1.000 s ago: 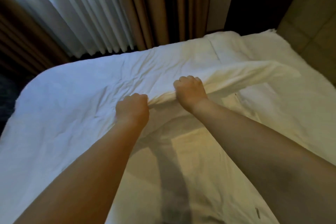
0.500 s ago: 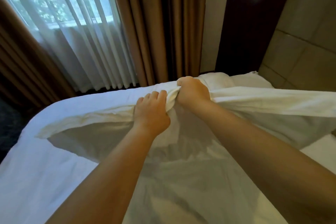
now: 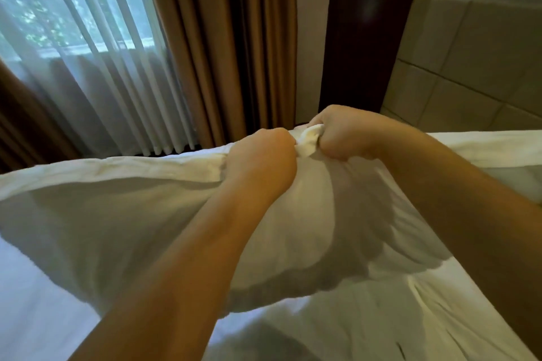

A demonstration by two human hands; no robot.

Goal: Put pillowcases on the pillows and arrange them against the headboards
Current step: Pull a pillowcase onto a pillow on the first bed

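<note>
step, my guess: opening limp white fabric pillowcase (image 3: pixel 123 214) | left hand (image 3: pixel 261 155) + right hand (image 3: pixel 343 135): both fisted on its bunched edge | tip: I'd spread them, hem taut

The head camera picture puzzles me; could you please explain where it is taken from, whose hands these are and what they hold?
No machine here: a person wears one camera on the head, looking forward and down along both bare arms. The left hand and right hand each grip the bunched top edge of a white cloth, probably a pillowcase, held up above the bed. Behind hang brown curtains and a sheer curtain over a window.
</note>
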